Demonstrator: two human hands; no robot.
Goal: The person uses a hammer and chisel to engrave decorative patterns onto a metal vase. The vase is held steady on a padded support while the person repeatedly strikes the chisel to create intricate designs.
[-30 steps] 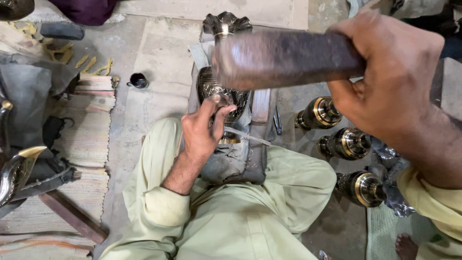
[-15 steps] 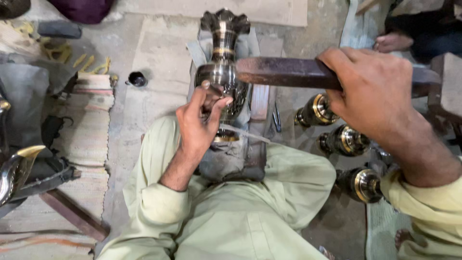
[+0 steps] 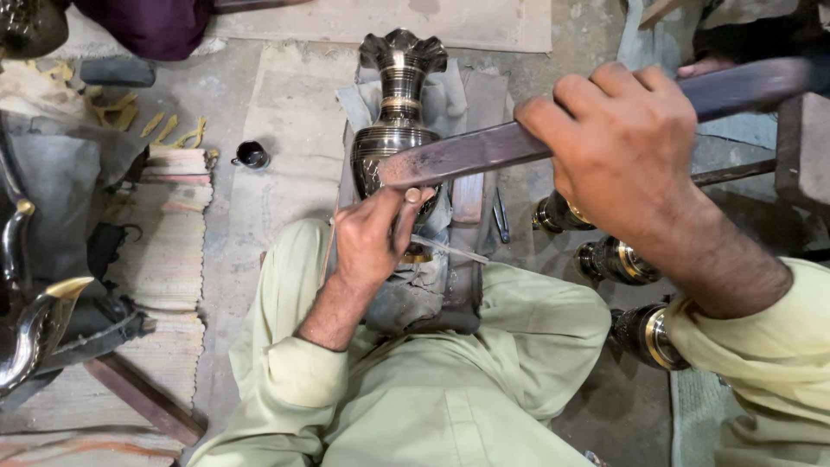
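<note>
Fingers (image 3: pixel 406 201) of the left hand (image 3: pixel 370 242) are pinched on a small tool against the vase (image 3: pixel 393 130), easily smashed if the bar (image 3: pixel 484 154), gripped tight by the right hand (image 3: pixel 627 147), gets swung low.

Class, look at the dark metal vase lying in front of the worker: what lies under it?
Under the vase shows grey cloth spread over a wooden block. The left hand and the flat bar gripped by the right hand cover the vase's lower end, so its support there is hidden.
</note>
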